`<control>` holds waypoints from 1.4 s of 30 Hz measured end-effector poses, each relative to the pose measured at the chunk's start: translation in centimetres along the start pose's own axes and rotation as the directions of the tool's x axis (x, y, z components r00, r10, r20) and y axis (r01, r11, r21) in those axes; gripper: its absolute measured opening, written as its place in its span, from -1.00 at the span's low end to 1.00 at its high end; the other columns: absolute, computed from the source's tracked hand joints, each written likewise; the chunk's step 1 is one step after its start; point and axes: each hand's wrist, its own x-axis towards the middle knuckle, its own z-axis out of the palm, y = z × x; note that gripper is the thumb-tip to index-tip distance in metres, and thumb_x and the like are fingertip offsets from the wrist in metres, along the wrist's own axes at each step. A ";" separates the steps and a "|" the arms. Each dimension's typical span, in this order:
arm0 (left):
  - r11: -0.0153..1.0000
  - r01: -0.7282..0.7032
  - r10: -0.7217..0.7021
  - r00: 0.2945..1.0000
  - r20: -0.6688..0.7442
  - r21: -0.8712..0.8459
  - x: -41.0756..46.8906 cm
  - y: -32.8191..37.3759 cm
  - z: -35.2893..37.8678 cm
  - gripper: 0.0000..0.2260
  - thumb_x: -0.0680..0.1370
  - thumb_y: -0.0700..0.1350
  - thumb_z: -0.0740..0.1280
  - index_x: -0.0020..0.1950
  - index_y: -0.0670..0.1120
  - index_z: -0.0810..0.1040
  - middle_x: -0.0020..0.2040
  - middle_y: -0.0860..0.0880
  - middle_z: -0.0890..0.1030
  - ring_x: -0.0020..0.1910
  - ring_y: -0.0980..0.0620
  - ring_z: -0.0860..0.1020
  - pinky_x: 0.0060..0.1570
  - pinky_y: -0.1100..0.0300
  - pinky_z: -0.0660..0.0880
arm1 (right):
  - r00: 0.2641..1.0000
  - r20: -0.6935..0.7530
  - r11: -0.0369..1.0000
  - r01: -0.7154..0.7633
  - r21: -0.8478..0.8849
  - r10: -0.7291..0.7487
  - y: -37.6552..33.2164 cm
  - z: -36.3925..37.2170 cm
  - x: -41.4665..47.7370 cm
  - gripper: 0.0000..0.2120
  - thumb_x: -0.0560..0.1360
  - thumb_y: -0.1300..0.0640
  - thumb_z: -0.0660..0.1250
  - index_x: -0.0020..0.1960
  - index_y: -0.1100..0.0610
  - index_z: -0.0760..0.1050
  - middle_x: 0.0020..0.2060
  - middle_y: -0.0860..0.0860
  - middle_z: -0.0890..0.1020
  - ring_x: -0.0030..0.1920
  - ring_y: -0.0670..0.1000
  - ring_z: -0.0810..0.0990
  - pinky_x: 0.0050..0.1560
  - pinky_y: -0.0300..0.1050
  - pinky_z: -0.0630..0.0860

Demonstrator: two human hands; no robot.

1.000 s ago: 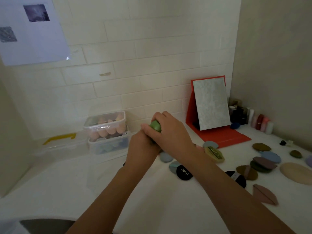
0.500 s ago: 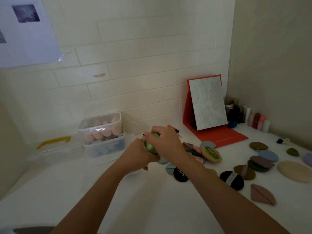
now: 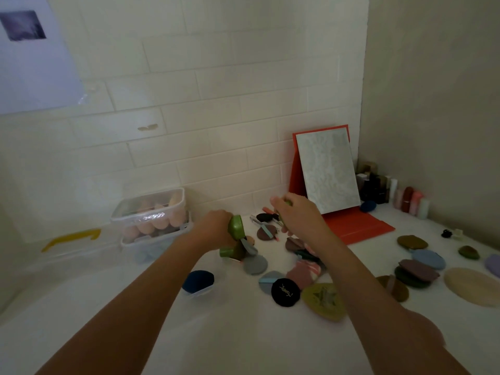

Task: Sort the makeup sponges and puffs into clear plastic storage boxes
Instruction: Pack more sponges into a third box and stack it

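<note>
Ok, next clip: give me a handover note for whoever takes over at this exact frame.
Grips: left grip holds several green puffs; right grip pinches a small green piece, mostly hidden by its fingers.
Things: two stacked clear boxes by the wall, peach sponges in the top one, bluish puffs in the lower.
Done: those boxes hold sorted items.
Left: box what is in hand, then the loose puffs on the table, such as the black puff, olive puff and large beige puff.

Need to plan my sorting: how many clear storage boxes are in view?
3. The top box, holding peach sponges, sits on a second box; a larger box with a yellow handle lies further left. Another could go unseen.
</note>
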 end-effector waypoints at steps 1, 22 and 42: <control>0.999 0.006 -0.007 0.999 0.035 0.037 0.6 0.0 0.5 -0.70 0.44 -0.07 0.40 0.11 -0.16 0.50 0.07 -0.10 0.55 0.02 -0.04 0.52 0.00 0.18 0.43 | 0.999 0.039 0.999 -0.015 -0.034 0.016 0.2 0.0 0.1 -0.69 0.56 -0.05 0.15 -0.06 0.20 0.48 -0.21 0.07 0.56 -0.16 0.07 0.56 -0.11 -0.01 0.49; 0.996 0.031 -0.049 0.974 0.222 0.083 3.1 -0.3 2.4 -0.57 0.40 -0.03 0.46 0.19 -0.14 0.47 0.08 -0.07 0.51 -0.01 0.01 0.45 0.01 0.21 0.41 | 0.956 0.293 0.949 0.097 -0.301 -0.005 0.6 0.0 -0.3 -0.72 0.50 -0.09 0.29 -0.22 0.10 0.51 0.31 0.19 0.47 -0.19 -0.02 0.47 -0.09 -0.11 0.45; 0.775 0.206 -0.122 0.976 0.179 -0.597 0.2 4.2 -1.8 -0.82 0.38 -0.29 0.43 -0.04 -0.25 0.58 -0.18 -0.15 0.63 -0.20 -0.03 0.61 -0.02 0.11 0.59 | 0.918 0.390 0.995 -0.034 -0.097 0.070 0.6 -2.1 0.0 -0.58 0.48 0.29 0.31 0.30 0.03 0.48 0.02 0.05 0.55 -0.34 -0.05 0.54 -0.32 -0.22 0.49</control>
